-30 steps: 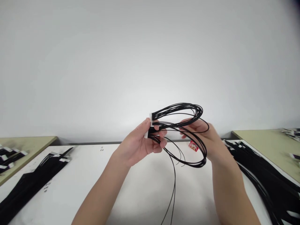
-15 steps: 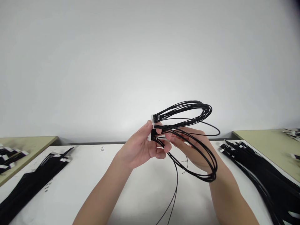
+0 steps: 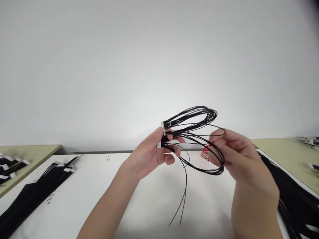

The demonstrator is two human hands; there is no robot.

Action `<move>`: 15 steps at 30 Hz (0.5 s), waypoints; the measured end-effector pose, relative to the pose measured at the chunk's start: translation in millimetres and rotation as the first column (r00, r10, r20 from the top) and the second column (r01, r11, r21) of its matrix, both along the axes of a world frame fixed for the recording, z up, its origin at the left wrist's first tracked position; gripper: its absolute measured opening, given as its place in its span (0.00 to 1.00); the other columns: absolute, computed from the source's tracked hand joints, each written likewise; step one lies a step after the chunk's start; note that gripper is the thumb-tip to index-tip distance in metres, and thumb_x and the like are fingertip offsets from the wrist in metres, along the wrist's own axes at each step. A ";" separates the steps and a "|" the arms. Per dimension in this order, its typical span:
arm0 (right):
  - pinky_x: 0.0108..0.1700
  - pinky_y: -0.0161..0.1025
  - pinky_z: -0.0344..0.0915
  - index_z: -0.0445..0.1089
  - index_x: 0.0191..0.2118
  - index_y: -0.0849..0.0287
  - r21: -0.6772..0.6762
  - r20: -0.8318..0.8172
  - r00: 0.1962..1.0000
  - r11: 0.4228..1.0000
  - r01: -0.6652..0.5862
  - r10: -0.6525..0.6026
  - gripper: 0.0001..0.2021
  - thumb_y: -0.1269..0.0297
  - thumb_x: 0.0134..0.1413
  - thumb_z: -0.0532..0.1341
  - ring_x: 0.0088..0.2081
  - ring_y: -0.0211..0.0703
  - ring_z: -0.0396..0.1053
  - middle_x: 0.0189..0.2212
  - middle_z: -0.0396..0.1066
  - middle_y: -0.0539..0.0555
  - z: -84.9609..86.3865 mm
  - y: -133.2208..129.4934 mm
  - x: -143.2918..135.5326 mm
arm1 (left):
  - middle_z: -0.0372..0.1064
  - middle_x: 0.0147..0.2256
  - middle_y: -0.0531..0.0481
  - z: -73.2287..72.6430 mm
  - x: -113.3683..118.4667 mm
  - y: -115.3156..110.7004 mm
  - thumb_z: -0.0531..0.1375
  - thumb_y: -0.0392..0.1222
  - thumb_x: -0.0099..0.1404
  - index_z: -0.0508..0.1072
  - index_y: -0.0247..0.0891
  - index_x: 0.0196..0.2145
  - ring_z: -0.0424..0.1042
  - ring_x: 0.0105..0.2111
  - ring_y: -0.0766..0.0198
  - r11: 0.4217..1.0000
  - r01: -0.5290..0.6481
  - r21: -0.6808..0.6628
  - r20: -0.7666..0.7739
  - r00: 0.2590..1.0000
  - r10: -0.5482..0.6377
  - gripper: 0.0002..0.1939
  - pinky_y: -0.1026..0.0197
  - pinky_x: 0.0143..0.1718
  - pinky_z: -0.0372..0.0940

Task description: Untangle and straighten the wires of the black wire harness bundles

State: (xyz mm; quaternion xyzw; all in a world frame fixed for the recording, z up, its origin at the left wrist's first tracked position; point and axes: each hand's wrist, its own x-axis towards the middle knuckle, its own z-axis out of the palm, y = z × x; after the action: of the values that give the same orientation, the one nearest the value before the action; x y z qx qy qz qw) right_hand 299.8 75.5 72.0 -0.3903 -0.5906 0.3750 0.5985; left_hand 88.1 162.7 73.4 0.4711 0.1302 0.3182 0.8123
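Observation:
In front of me hangs a black wire harness (image 3: 191, 131), its wires looped out to the right from white connectors. My left hand (image 3: 152, 149) is closed on the connector end, thumb over the white connectors (image 3: 163, 127) and some fingertips among the wires. On the right, my right hand (image 3: 231, 152) has its fingers curled together at the far side of the loops, seemingly pinching a thin black wire; the fingertips are partly hidden. Two loose wire ends (image 3: 184, 202) dangle below. A small red printed packet (image 3: 205, 153) shows beside the right fingers; whether they touch it I cannot tell.
On the white table (image 3: 94, 192), bundles of black cables lie at the left (image 3: 42, 186) and right (image 3: 291, 186). Beige side surfaces at the left (image 3: 47, 152) and right (image 3: 281, 149) hold more white-ended cables. A pale wall (image 3: 124, 66) stands behind.
My right hand has moved right, away from the left hand to the outer side of the loops. The loops have shifted slightly left and up. The red packet has come into view.

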 end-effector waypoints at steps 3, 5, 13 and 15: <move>0.14 0.29 0.49 0.70 0.35 0.53 0.067 -0.175 0.971 0.986 -0.153 0.163 0.05 0.62 0.60 0.58 0.14 0.30 0.43 0.14 0.45 0.42 4.6 -4.0 15.3 | 0.70 0.41 0.45 0.6 -0.2 -0.2 0.54 0.53 0.67 0.68 0.37 0.34 0.72 0.32 0.63 0.999 -0.045 0.029 -0.098 0.994 0.048 0.16 0.65 0.27 0.60; 0.14 0.31 0.50 0.69 0.34 0.53 0.127 -0.207 0.956 0.975 -0.183 0.207 0.06 0.61 0.59 0.56 0.14 0.32 0.44 0.15 0.46 0.44 7.3 -3.5 20.6 | 0.70 0.43 0.44 0.2 0.8 0.1 0.55 0.54 0.67 0.68 0.37 0.35 0.71 0.32 0.64 0.997 -0.073 0.040 -0.136 0.988 0.078 0.16 0.64 0.28 0.60; 0.20 0.35 0.61 0.72 0.33 0.48 0.380 -0.225 0.974 0.919 0.104 -0.018 0.08 0.57 0.60 0.57 0.19 0.35 0.54 0.20 0.47 0.47 5.4 11.8 10.1 | 0.69 0.35 0.46 -2.7 6.4 0.6 0.55 0.55 0.66 0.66 0.36 0.35 0.70 0.31 0.65 0.994 -0.102 0.045 -0.205 0.973 0.109 0.17 0.63 0.29 0.60; 0.24 0.35 0.66 0.73 0.28 0.47 0.417 -0.283 0.959 0.896 0.150 -0.029 0.10 0.54 0.58 0.60 0.23 0.35 0.60 0.22 0.50 0.48 4.6 13.4 5.8 | 0.67 0.33 0.48 -2.3 7.4 -0.7 0.55 0.56 0.66 0.65 0.36 0.34 0.70 0.30 0.65 0.992 -0.112 0.056 -0.221 0.968 0.121 0.18 0.64 0.28 0.59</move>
State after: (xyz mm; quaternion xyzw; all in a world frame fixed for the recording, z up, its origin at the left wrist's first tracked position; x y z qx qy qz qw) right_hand 305.6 88.9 76.6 -0.2195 -0.5535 0.2553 0.7618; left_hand 95.5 162.0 71.1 0.5130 0.2416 0.3129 0.7619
